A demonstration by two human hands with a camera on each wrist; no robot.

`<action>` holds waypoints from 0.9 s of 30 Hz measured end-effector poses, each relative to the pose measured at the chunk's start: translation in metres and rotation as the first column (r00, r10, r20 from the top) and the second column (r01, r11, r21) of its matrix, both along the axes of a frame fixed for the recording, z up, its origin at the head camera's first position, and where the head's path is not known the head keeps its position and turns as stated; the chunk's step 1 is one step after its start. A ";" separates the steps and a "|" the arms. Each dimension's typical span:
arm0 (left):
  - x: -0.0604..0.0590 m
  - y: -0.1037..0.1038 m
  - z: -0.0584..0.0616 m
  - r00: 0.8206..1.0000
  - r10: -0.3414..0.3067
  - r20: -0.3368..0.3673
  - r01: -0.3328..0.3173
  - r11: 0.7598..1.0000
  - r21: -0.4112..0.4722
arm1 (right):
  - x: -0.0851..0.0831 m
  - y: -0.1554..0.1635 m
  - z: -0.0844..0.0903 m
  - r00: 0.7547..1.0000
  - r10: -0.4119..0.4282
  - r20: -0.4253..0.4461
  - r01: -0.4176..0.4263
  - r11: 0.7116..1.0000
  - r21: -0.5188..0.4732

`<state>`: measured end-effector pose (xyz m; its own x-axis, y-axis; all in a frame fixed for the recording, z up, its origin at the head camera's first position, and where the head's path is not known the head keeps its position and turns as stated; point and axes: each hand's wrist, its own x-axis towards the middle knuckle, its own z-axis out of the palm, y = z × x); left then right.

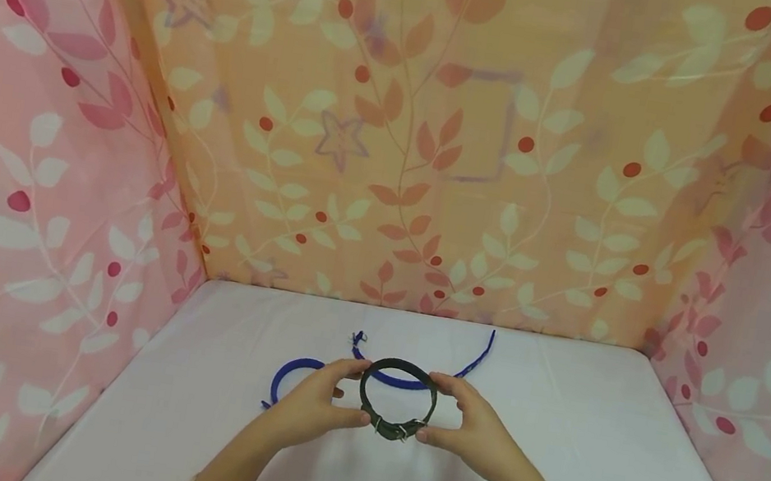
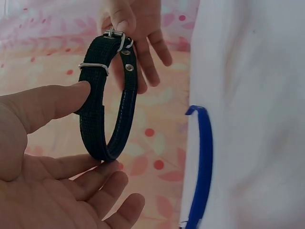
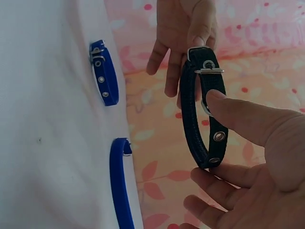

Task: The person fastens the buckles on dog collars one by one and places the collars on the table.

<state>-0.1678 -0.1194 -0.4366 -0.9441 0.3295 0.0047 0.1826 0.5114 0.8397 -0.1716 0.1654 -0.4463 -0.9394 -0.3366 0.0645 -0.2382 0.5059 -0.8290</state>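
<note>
Low in the centre of the head view, the dark buckled collar (image 1: 397, 400) is held up as a closed loop above the white tabletop (image 1: 588, 437). The left hand (image 1: 312, 404) pinches its left side between thumb and fingers, and the right hand (image 1: 473, 428) pinches the opposite side, steadying the loop. Just behind them, a blue collar (image 1: 411, 371) lies unbuckled on the table.

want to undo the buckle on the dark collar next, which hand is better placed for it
Probably the right hand: its thumb already rests by the buckle on the collar, while the left hand steadies the other side.
</note>
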 end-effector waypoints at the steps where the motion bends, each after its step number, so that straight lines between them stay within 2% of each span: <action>1: -0.002 0.000 -0.004 1.000 -0.002 0.007 0.002 1.000 -0.002 | -0.001 0.000 -0.002 1.000 -0.008 0.011 0.008 1.000 0.017; 8: -0.017 0.008 -0.029 0.999 -0.034 0.033 0.033 0.999 0.020 | -0.011 0.002 -0.017 0.998 -0.056 0.010 0.054 0.991 0.118; 13: -0.026 0.015 -0.051 0.997 -0.006 0.082 0.006 1.000 0.002 | -0.019 0.002 -0.029 0.998 -0.055 0.015 0.053 0.988 0.146; 17: -0.030 0.019 -0.068 0.998 0.000 0.066 -0.002 1.000 0.020 | -0.026 0.002 -0.041 0.998 -0.062 0.016 0.058 0.981 0.187; 21: -0.031 0.023 -0.076 0.997 0.011 0.080 -0.014 1.000 0.027 | -0.029 0.003 -0.052 0.999 -0.054 0.009 0.050 0.971 0.233; 27: -0.035 0.025 -0.083 0.997 0.008 0.080 -0.005 0.999 -0.040 | -0.034 0.001 -0.063 0.999 -0.049 -0.004 0.048 0.955 0.291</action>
